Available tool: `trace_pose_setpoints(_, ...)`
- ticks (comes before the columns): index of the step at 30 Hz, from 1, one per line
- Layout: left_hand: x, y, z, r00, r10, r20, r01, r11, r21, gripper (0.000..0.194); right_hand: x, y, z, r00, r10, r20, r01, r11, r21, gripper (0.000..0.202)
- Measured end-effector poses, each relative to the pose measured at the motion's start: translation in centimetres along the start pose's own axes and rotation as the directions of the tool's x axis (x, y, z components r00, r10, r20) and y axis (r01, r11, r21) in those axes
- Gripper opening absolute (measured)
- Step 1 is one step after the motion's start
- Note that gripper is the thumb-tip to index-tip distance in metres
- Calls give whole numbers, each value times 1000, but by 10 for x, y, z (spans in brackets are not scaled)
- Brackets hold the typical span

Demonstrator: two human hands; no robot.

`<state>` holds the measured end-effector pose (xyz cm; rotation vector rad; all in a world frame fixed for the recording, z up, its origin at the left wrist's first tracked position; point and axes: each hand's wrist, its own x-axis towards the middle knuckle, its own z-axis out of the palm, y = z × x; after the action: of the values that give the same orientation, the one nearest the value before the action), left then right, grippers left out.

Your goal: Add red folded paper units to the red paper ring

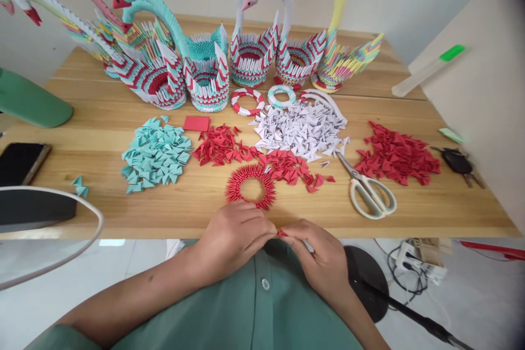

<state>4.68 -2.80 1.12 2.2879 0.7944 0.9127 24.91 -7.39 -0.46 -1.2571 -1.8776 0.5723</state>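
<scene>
Between my fingertips, just off the table's front edge, is a small red folded paper piece (281, 233). My right hand (322, 254) pinches it with thumb and forefinger. My left hand (238, 235) is closed too, its fingertips meeting the same piece from the left; its fingers partly hide what they grip. Just beyond my left hand lies a ring of red folded paper pieces (232, 188), spiky all round. Loose red paper triangles (287, 167) are heaped behind the ring, beside a pile of white ones (299, 128).
Teal triangles (158, 156) lie left, more red triangles (397, 154) right, near white-handled scissors (371, 197). Several folded-paper swans (207, 85) line the back. At left are a phone (20, 163), a green bottle (33, 99) and a white cable (98, 224); keys (457, 161) lie at right.
</scene>
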Motion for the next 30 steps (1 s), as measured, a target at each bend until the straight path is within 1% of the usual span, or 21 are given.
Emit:
trace_pose_setpoints(2, 1, 0, 0, 999, 38, 15, -39, 996, 77, 23, 0, 0, 0, 1000, -9, 11, 9, 1000, -2, 9)
trace_pose_setpoints(4, 2, 0, 0, 998, 52, 29, -55, 992, 109, 26, 1, -1, 0, 1000, -17, 16, 17, 1000, -2, 10)
trace_pose_setpoints(9, 2, -3, 1, 993, 7, 115, -21, 992, 123, 28, 5, -3, -4, 998, -57, 40, 58, 998, -27, 14)
trace_pose_setpoints(11, 1, -3, 1, 990, -58, 129, 45, 994, 101, 24, 5, -4, -8, 995, -98, 33, 100, 992, -80, 18)
trace_pose_setpoints(12, 1, -2, 0, 983, -127, 132, 119, 991, 61, 22, 5, -5, -10, 992, -122, 31, 125, 987, -103, 20)
trace_pose_setpoints(13, 1, -1, -1, 965, -220, 146, 222, 975, -2, 19, 5, -5, -12, 989, -146, 37, 150, 981, -120, 20)
trace_pose_setpoints(14, 1, 1, -3, 929, -325, 180, 343, 936, -82, 17, 4, -5, -14, 984, -170, 50, 175, 976, -129, 19)
trace_pose_setpoints(15, 2, 3, -5, 874, -424, 237, 467, 869, -167, 15, 4, -5, -15, 979, -195, 64, 202, 970, -132, 19)
trace_pose_setpoints(16, 4, 6, -7, 805, -501, 317, 580, 779, -240, 14, 4, -5, -16, 972, -221, 77, 230, 964, -132, 19)
trace_pose_setpoints(17, 5, 8, -9, 735, -547, 401, 669, 682, -296, 14, 4, -5, -17, 964, -250, 87, 259, 957, -131, 19)
trace_pose_setpoints(18, 6, 10, -12, 673, -564, 479, 734, 591, -335, 15, 4, -6, -18, 956, -280, 93, 290, 948, -130, 20)
trace_pose_setpoints(19, 7, 11, -14, 622, -563, 544, 779, 512, -361, 16, 5, -6, -18, 946, -307, 98, 318, 939, -127, 21)
trace_pose_setpoints(20, 8, 12, -16, 583, -555, 593, 811, 446, -380, 16, 6, -7, -18, 938, -331, 106, 343, 931, -125, 21)
trace_pose_setpoints(23, 9, 10, -18, 502, -525, 687, 865, 295, -407, 17, 8, -9, -19, 918, -375, 127, 390, 911, -131, 23)
trace_pose_setpoints(27, 7, 6, -15, 394, -491, 777, 908, 75, -413, 26, 9, -11, -22, 891, -420, 170, 445, 881, -159, 27)
trace_pose_setpoints(29, 5, 6, -14, 364, -475, 801, 912, 5, -411, 31, 8, -11, -22, 886, -430, 173, 458, 870, -185, 26)
trace_pose_setpoints(30, 4, 6, -14, 357, -472, 806, 916, 6, -402, 32, 8, -11, -22, 891, -424, 164, 450, 872, -190, 24)
